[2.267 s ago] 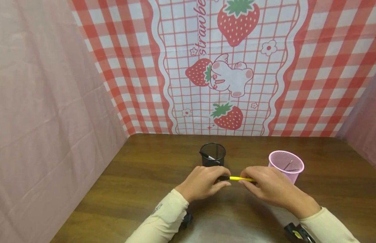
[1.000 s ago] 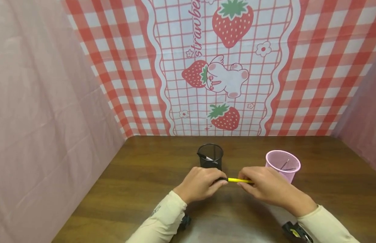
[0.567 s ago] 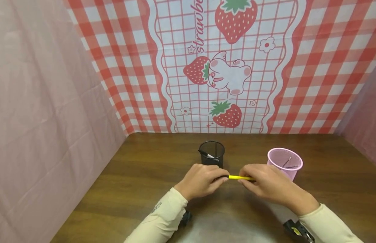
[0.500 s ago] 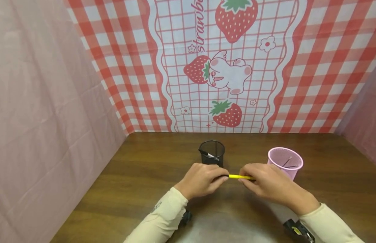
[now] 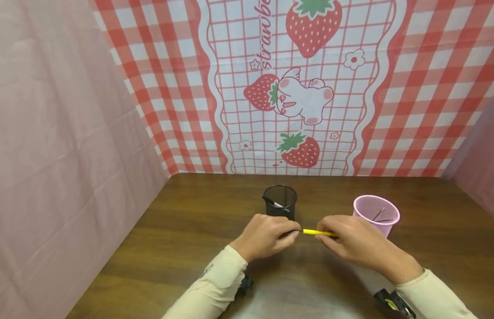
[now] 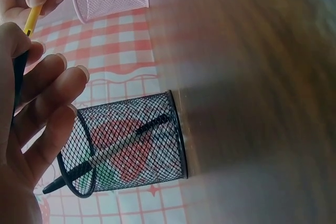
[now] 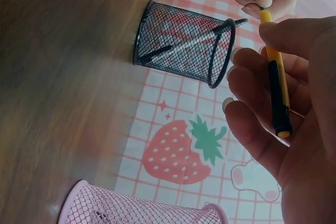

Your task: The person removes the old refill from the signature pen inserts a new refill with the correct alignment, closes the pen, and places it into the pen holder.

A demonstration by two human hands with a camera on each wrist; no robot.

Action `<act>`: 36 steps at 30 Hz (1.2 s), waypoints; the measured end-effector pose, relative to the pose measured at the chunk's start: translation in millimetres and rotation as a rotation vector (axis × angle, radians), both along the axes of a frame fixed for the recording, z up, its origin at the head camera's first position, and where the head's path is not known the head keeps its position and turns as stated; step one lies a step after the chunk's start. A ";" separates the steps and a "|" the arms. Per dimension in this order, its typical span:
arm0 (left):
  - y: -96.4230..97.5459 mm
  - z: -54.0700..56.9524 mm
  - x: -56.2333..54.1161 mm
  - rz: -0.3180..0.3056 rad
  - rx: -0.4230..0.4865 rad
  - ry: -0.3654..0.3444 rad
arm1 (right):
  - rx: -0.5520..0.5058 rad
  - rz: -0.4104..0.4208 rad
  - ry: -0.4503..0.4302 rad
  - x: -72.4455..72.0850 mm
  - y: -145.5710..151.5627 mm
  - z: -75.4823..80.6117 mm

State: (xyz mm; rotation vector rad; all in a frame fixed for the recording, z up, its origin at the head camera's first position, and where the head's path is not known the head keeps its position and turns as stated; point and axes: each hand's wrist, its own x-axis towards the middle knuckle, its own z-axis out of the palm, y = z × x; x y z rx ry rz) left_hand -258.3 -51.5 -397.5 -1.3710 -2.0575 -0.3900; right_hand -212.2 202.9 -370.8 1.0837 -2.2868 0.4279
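Observation:
A yellow and black click pen (image 5: 310,232) lies level between my two hands in the head view. My left hand (image 5: 266,237) pinches its black section (image 6: 19,72), mostly covered by the fingers. My right hand (image 5: 356,239) holds the yellow barrel (image 7: 266,17) between thumb and fingers. The barrel's black clip (image 7: 276,95) and end button lie along the right palm. A thin dark strip shows between the left fingertips and the yellow barrel's end. Just behind the left hand stands a black mesh cup (image 5: 279,195) with a black and white marker (image 6: 113,148) leaning in it.
A pink mesh cup (image 5: 376,199) holding a couple of thin dark sticks stands behind the right hand. Both cups are on a brown wooden table (image 5: 183,230). A strawberry-print checked cloth (image 5: 239,128) hangs behind, with a pale curtain (image 5: 71,133) at left.
The hands have drawn very slightly apart. Earlier a thicker black section met the yellow barrel; now a narrow gap with a thin dark strip shows there. Both grips stay; the view shifts slightly.

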 end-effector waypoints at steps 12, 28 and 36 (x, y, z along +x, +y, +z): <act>-3.7 0.9 -2.7 -0.009 0.003 0.015 | 0.023 -0.030 -0.006 0.1 2.7 3.0; -6.6 2.5 -4.2 -0.009 0.002 -0.024 | 0.066 -0.068 -0.050 -1.1 6.3 4.4; -6.8 4.0 -3.7 -0.002 0.012 -0.008 | 0.094 -0.105 -0.132 0.5 8.3 6.5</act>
